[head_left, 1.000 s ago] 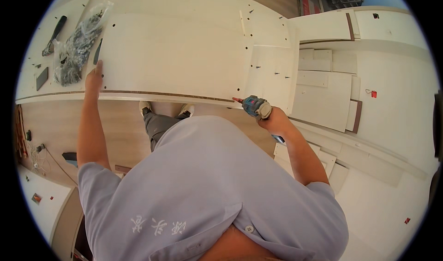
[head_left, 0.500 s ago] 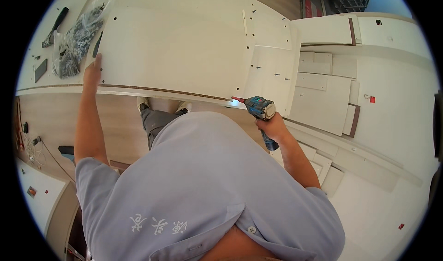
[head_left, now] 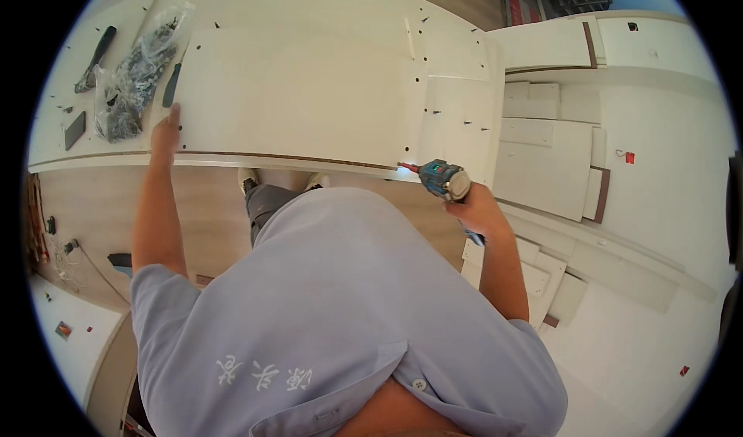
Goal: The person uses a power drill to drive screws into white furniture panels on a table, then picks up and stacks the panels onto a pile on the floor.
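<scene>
My right hand grips a blue and black cordless driver fitted with a red bit holder. The tip meets the near edge of a white panel, close to its right corner, where the driver's lamp lights the edge. At the panel's near left corner, my left hand rests with its index finger stretched out. That fingertip lies beside the lower end of a dark-handled tool, whose exact kind I cannot make out; the other fingers show only in part.
A clear plastic bag of hardware, a hammer-like tool and a dark flat block lie at the left. Several screws or pegs stand up at the right. White boards are stacked farther right.
The driver has tilted, so less of its handle shows; its tip stays by the panel's near right corner. My left hand remains at the left corner. The whole view has shifted slightly.
</scene>
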### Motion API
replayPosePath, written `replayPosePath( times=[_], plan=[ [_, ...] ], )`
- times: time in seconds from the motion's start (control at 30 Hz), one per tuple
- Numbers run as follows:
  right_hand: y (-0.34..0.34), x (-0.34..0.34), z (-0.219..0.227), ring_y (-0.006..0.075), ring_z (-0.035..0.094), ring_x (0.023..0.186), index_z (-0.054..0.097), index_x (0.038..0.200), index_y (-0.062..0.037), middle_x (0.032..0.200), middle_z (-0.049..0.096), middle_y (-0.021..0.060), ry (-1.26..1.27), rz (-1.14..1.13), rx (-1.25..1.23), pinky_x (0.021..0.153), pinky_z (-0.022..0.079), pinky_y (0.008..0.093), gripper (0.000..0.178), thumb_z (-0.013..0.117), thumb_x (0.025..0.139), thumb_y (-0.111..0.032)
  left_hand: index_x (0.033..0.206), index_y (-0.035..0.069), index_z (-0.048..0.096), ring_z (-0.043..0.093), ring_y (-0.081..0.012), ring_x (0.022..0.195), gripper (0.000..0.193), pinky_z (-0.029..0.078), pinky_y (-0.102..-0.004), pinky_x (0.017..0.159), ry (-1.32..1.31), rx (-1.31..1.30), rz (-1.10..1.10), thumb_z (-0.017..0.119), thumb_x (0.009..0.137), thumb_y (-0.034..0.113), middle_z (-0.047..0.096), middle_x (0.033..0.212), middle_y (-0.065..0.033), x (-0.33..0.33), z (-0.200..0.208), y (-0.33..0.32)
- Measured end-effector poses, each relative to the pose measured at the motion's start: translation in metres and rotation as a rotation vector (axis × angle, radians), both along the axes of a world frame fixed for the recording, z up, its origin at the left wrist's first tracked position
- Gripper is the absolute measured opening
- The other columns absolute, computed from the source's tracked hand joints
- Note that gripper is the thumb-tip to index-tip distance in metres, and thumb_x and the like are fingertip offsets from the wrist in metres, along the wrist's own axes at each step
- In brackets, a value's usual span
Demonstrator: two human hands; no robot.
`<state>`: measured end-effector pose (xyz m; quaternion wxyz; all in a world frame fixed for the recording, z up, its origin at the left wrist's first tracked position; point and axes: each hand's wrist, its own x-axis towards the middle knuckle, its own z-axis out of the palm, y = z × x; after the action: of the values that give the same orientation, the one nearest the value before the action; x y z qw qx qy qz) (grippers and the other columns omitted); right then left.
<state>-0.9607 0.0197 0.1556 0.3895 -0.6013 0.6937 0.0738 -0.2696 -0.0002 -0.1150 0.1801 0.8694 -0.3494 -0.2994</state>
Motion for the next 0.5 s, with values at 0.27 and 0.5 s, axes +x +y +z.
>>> replayPosePath(
  times=[0.27, 0.5],
  plan=[
    [0.029, 0.042, 0.027, 0.0131, 0.062, 0.081, 0.07, 0.115, 0.0002, 0.096, 0.072, 0.0034, -0.325, -0.214, -0.088, 0.074, 0.053, 0.0333, 0.035, 0.082, 0.082, -0.005, 0.106, -0.004, 0.07, 0.07, -0.042, 0.105, 0.057, 0.052, -0.0507, 0.091, -0.137, -0.179, 0.006, 0.049, 0.109, 0.049, 0.074, 0.105, -0.0259, 0.016, -0.001, 0.016],
    [0.042, 0.166, 0.006, 0.0141, 0.066, 0.107, 0.067, 0.127, 0.0003, 0.117, 0.074, 0.0065, -0.785, -0.284, -0.012, 0.095, 0.055, 0.034, 0.046, 0.086, 0.085, -0.007, 0.13, 0.004, 0.063, 0.071, -0.0251, 0.113, 0.026, 0.061, -0.0414, 0.101, 1.228, -0.474, 0.366, 0.05, 0.108, 0.004, 0.069, 0.125, -0.0111, -0.036, 0.073, 0.04]
  ],
)
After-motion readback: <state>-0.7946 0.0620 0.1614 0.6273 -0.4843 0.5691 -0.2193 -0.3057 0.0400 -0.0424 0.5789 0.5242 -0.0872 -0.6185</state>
